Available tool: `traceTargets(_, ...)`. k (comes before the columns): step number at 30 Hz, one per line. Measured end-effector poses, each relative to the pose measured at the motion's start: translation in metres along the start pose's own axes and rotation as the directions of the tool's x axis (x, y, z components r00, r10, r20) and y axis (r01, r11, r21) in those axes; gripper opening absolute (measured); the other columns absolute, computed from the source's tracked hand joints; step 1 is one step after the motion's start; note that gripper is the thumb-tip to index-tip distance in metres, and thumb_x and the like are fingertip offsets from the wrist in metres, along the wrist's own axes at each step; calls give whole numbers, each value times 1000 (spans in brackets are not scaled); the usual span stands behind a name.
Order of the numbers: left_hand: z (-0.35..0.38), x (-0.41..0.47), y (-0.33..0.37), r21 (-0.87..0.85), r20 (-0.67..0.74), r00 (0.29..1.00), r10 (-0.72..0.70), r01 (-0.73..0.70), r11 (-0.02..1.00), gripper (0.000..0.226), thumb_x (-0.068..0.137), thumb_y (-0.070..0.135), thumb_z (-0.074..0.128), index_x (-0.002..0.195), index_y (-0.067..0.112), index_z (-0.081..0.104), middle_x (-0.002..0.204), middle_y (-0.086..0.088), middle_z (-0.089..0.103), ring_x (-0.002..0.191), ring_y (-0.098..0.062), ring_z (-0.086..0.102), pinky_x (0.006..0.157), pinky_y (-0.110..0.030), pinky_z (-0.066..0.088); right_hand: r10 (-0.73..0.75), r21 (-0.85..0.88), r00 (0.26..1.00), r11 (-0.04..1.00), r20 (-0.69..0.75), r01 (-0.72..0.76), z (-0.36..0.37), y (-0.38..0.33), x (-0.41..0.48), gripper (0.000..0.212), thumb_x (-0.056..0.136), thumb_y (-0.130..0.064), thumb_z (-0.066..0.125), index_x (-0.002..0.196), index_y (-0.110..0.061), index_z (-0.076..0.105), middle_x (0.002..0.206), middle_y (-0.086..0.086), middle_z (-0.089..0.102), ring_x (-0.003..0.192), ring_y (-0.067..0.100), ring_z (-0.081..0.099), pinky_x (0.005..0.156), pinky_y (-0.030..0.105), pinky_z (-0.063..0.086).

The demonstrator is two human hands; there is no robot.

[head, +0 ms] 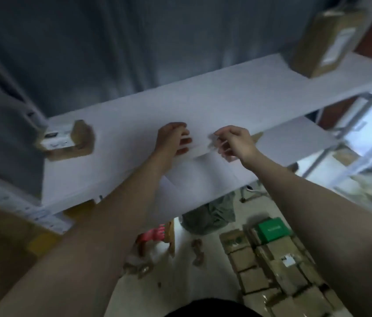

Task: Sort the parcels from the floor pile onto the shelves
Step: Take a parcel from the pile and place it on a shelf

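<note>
Both my hands are at the far edge of a flat white parcel [194, 177] lying on the white shelf [237, 99]. My left hand [173, 138] has fingers curled onto its edge; my right hand [230, 143] pinches the same edge. Blur means I can't tell how firm either grip is. The parcel's near part sticks out past the shelf front, so letting go early could tip it to the floor. It's white on white, so the edge is easy to misjudge. A small box [70, 140] sits well to the left and a taped box [331, 40] far right. More floor parcels [272, 259] wait below.
</note>
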State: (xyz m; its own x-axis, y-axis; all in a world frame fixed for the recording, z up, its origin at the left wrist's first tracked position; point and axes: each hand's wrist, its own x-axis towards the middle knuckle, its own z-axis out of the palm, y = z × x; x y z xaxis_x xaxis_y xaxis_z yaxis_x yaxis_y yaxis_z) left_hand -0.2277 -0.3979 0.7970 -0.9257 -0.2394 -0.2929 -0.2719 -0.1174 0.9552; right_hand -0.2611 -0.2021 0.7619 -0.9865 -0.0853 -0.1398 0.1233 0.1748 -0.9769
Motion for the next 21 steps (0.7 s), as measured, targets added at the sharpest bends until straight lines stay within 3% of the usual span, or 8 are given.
traceTargets(5,150,-11,-35,189,330,937,-112,51,981,14,93,11,60,95,22,68,89,-5,70,77,-19,71,72,-33,56,244,135,915,968,-321,-211,-170,71,-59,18,101,-14,53,103,-13,70,83,11,72,60,25,63,57,32,55)
traceTargets(9,256,-38,-91,371,511,813,-280,86,925,15,97,11,57,99,23,65,94,-1,67,78,-19,70,75,-34,56,459,245,792,888,-403,-389,-267,151,-126,21,103,-26,58,111,-11,70,98,9,77,75,30,69,73,44,62)
traceTargets(13,343,-58,-158,535,565,715,-412,63,843,16,94,7,58,96,21,66,99,-5,70,83,-25,67,69,-33,52,613,349,673,790,-414,-504,-333,224,-180,23,104,-24,57,118,-11,69,109,9,76,78,32,70,68,40,59)
traceTargets(17,408,-71,-235,689,555,672,-491,-40,724,15,94,10,60,98,23,67,88,6,73,81,-18,69,67,-30,53,728,444,570,685,-383,-577,-378,300,-205,28,103,-21,57,125,-6,67,110,15,73,80,33,68,71,42,59)
traceTargets(21,457,-52,-332,801,512,663,-546,-139,582,18,94,16,59,103,28,70,98,5,75,91,-19,70,65,-28,50,785,502,526,616,-327,-607,-402,379,-202,23,104,-20,56,121,-9,66,113,15,70,77,27,66,70,38,57)
